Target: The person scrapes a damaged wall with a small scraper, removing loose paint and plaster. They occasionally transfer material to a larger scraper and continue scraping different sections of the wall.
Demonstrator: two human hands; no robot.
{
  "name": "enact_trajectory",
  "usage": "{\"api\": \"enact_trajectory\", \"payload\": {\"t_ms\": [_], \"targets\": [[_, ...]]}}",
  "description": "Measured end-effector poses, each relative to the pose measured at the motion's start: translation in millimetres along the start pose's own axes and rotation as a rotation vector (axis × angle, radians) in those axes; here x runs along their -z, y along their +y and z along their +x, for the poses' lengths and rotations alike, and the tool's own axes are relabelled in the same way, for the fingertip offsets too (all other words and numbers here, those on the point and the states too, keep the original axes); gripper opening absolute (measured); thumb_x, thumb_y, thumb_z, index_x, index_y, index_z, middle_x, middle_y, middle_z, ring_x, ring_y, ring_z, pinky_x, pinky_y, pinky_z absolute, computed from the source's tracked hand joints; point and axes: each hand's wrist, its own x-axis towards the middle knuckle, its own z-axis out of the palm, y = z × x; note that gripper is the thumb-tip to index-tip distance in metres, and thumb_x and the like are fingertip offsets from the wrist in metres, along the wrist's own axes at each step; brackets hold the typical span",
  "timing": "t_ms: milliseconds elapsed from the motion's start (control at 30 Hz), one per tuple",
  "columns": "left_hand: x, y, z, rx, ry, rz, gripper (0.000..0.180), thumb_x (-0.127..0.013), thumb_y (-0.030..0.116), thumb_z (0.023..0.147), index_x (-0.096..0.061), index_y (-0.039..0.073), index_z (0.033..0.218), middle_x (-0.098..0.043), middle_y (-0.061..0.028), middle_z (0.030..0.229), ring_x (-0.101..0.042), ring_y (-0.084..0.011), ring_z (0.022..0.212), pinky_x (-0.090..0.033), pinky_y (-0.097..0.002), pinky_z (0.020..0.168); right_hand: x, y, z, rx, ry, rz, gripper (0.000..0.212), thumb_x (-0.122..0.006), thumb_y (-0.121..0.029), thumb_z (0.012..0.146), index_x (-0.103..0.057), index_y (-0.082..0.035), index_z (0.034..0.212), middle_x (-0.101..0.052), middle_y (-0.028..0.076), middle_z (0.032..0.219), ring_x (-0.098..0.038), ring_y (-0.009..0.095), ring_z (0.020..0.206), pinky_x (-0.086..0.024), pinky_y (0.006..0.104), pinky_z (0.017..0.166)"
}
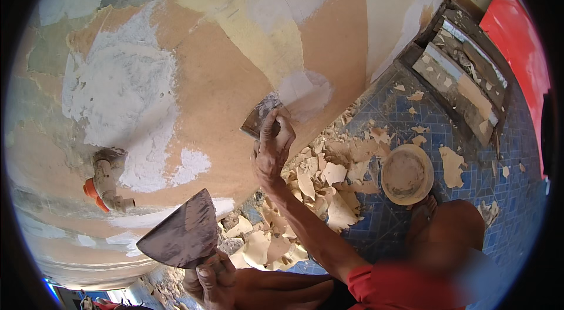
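My right hand [275, 142] reaches up to the wall [217, 87], its fingers closed around a small putty knife [260, 115]. The smeared blade lies against the surface, beside a round patch of pale filler [305, 94]. Lower down, my left hand [208, 279] grips a wide putty knife [183, 232], its dark blade fanned out upward and coated with grey smears. My left fingers wrap its handle, which is mostly hidden. White filler [126, 90] covers a large rough area of the wall to the left. Peeled paint has left tan, yellow and grey layers showing.
A round bowl [407, 174] of dried-looking putty stands near my knee on blue floor tiles [382, 222]. Peeled paint flakes [335, 207] pile along the wall's foot. A short pipe with an orange part [106, 186] juts from the wall. A dusty framed piece [458, 84] and red sheet [517, 46] are at right.
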Motion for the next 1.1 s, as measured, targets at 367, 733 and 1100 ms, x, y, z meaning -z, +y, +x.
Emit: {"api": "enact_trajectory", "payload": {"t_ms": [367,733,1100], "targets": [[3.7,2.5,-12.5,-0.069,0.044,0.003,0.023,-0.063,0.026,0.107,-0.065,0.004,0.102,-0.058,-0.0079,0.081,-0.051,-0.0173,0.068,-0.048,-0.031,0.063,120.0,25.5,29.0,0.776,-0.144,-0.255,0.069,-0.063,0.009,0.083,-0.065,-0.019,0.146,-0.061,0.008,0.13,-0.054,0.028,0.118,-0.038,0.0453,0.101],[1.2,14.6,-18.0,-0.008,0.097,-0.027,0.017,-0.066,0.022,0.106,-0.064,0.005,0.105,-0.056,-0.0069,0.088,-0.054,-0.0205,0.083,-0.048,-0.0325,0.069,114.3,41.3,141.6,1.344,-0.098,-0.646,0.061,-0.077,-0.02,0.093,-0.059,-0.035,0.149,-0.052,-0.002,0.15,-0.046,0.021,0.135,-0.038,0.0451,0.095],[4.3,9.6,-20.3,0.007,0.057,0.002,0.015,-0.062,0.018,0.107,-0.064,0.003,0.109,-0.058,-0.0099,0.095,-0.055,-0.022,0.089,-0.051,-0.033,0.073,131.2,135.7,113.7,1.014,-0.22,-0.613,0.062,-0.07,-0.001,0.091,-0.062,-0.024,0.147,-0.05,0.009,0.149,-0.048,0.029,0.135,-0.037,0.0515,0.1]]}}
